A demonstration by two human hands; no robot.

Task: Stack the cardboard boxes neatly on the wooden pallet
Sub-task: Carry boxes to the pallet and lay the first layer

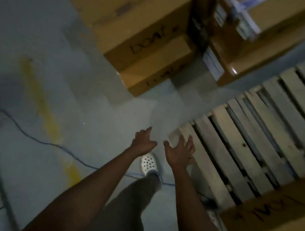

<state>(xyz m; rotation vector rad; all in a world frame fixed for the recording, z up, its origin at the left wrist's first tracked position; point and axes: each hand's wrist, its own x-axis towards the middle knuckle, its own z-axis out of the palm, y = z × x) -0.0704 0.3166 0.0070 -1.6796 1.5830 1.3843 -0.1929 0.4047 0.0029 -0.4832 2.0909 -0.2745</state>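
Boxes at 12 o'clock; pallet at 3 o'clock, mostly bare; left hand, right hand empty, fingers spread, likely readying lift.

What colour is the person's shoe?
The shoe is white with dark round holes, seen in the head view.

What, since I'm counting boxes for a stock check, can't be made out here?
Head view only:
- Box stack: top cut off by the upper edge; lettering blurred.
- Pallet: far end runs past the right edge.
- Near box on it: cut off at the lower right corner.
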